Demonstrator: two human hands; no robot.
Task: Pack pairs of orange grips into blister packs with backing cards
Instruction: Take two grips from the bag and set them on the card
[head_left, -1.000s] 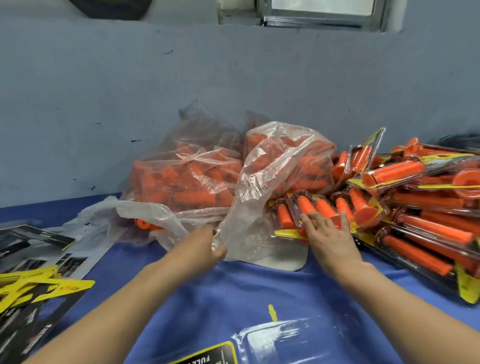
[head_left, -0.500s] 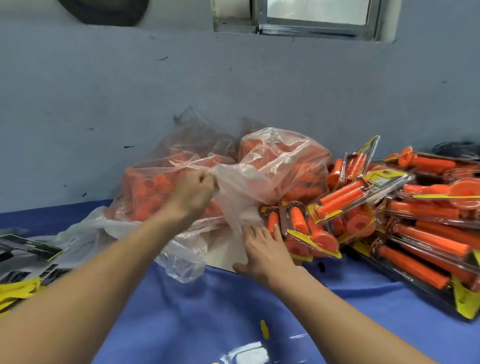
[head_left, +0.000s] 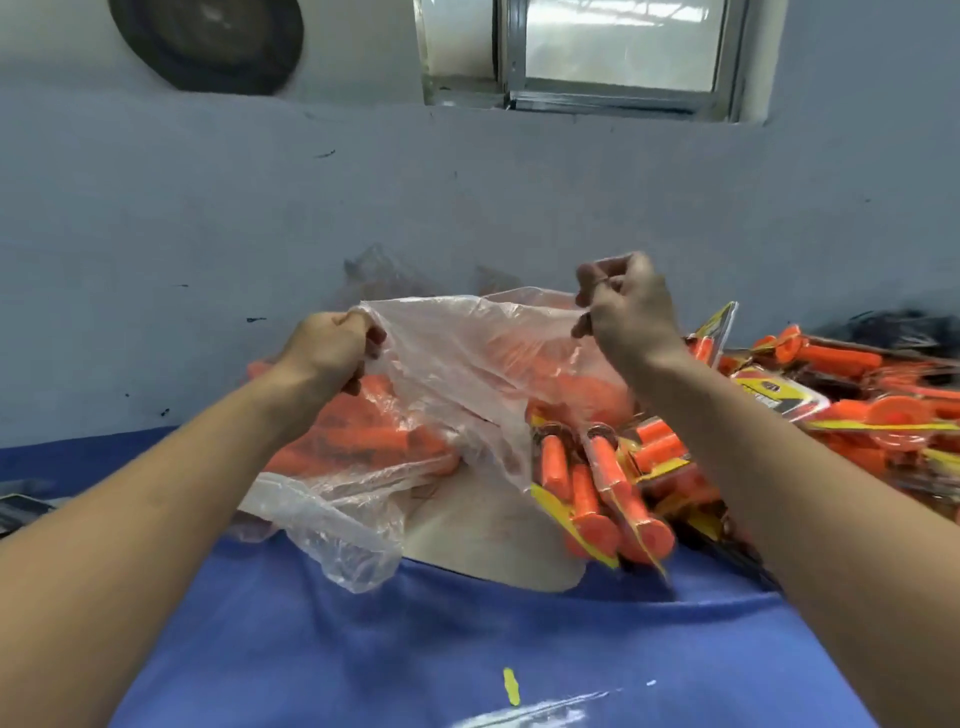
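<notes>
A clear plastic bag (head_left: 467, 358) full of loose orange grips (head_left: 374, 431) sits at the back of the blue table. My left hand (head_left: 327, 348) grips the bag's rim on the left. My right hand (head_left: 628, 306) pinches the rim on the right, held higher. The film is stretched between both hands. Filled blister packs (head_left: 597, 488) with orange grips and yellow cards lean against the bag on the right.
A big pile of filled packs (head_left: 852, 405) covers the right side up to the wall. A second clear bag (head_left: 337, 535) lies crumpled in front. The blue cloth (head_left: 415, 649) carries a small yellow scrap (head_left: 511, 687). Dark cards (head_left: 21, 509) lie at the far left.
Both hands rose from the table to the bag's rim. The right hand left the blister packs and took the rim, and the bag mouth got pulled wide.
</notes>
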